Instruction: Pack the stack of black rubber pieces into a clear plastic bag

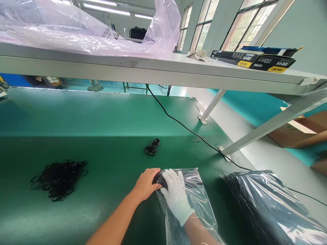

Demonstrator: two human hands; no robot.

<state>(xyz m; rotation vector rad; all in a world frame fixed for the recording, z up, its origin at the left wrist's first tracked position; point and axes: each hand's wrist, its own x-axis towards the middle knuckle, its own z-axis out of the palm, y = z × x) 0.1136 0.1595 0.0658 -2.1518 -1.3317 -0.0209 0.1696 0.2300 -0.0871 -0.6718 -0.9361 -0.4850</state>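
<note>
The person's bare left hand (146,183) curled around a small black oval part (159,179) at the mouth of a clear plastic bag (196,197) lying on the green desk (102,122), fingers closed on the part. The right hand (176,195), in a white glove, lay flat over the bag's opening with its fingers spread and pressed on the plastic, touching the same black part from the other side; it pinned the bag rather than gripped anything. Whatever else sat inside the clear bag was hard to make out through the glare.

Just beyond the hands, two more small black oval parts (152,147) lay on the desk, touching each other. Well off to the left sat a loose heap of thin black bands (60,177). To the right, near the desk's edge, a larger clear plastic sack (268,204) bulged with dark contents that I could not identify. A black cable (184,126) ran across the desk from the back towards that sack.

Overhead, a white shelf (153,69) carried crumpled pinkish plastic sheeting (84,30), a pale cloth (198,54) and flat black cartons with yellow labels (258,59).
</note>
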